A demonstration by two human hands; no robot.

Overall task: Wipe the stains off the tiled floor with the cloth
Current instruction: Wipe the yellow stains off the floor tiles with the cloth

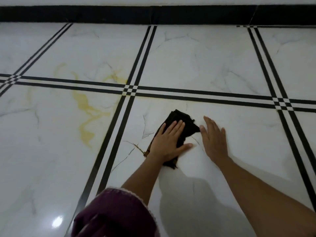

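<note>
A dark folded cloth [185,123] lies on a white marble-look floor tile [239,134]. My left hand [168,141] presses flat on the cloth, fingers straight and together, thumb spread to the right on the tile. My right hand [213,135] lies flat on the bare tile just right of the cloth, fingers straight; its thumb tip is close to the cloth's right corner. Yellow stains [85,106] run over the tiles to the left, across the black double grout lines. A fainter yellow streak [114,76] marks the tile beyond.
Black double lines [119,127] split the floor into big tiles. A black skirting band [153,14] runs along the wall at the back. A purple sleeve or garment [112,214] fills the lower left foreground. A thin brown thread [138,147] trails from the cloth's left edge.
</note>
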